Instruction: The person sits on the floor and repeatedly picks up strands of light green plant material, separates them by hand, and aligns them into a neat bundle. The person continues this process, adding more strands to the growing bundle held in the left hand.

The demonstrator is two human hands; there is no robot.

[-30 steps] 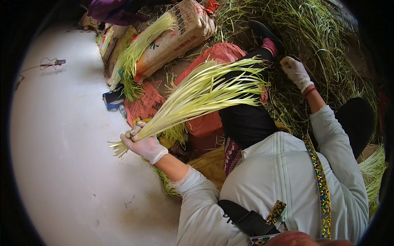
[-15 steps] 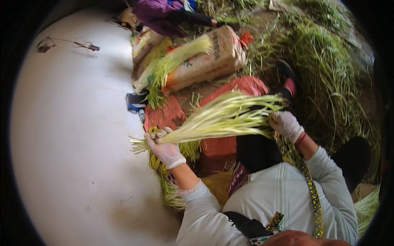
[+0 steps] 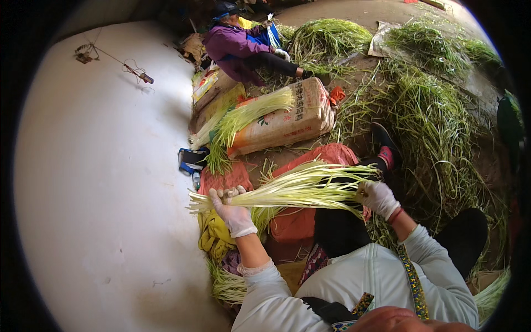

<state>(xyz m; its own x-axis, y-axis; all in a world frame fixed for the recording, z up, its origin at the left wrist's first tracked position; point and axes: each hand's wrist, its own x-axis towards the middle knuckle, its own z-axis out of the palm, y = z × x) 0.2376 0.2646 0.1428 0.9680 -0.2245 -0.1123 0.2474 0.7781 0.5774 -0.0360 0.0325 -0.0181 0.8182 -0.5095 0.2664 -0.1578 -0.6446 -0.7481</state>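
Observation:
Stretched across in front of me is a bunch of long vegetable stalks, white at the left end and yellow-green toward the leaves. My left hand, in a thin white glove, is closed around the white stem end, whose cut ends stick out past the fingers. At the leafy end my right hand, gloved too, is pinched closed on leaf tips at the bunch's right edge. Below the bunch lies a red sack, with more stalks hanging over it.
A long packed sack ahead carries another laid-out bunch. Loose green leaves are heaped on the right. A white wall bounds the left. Yellow cloth lies by it. Another person sits at the far end, holding stalks.
My view has tilted up, showing more of the other person and the floor beyond. Both hands keep hold of the bunch, which now looks straighter and more level.

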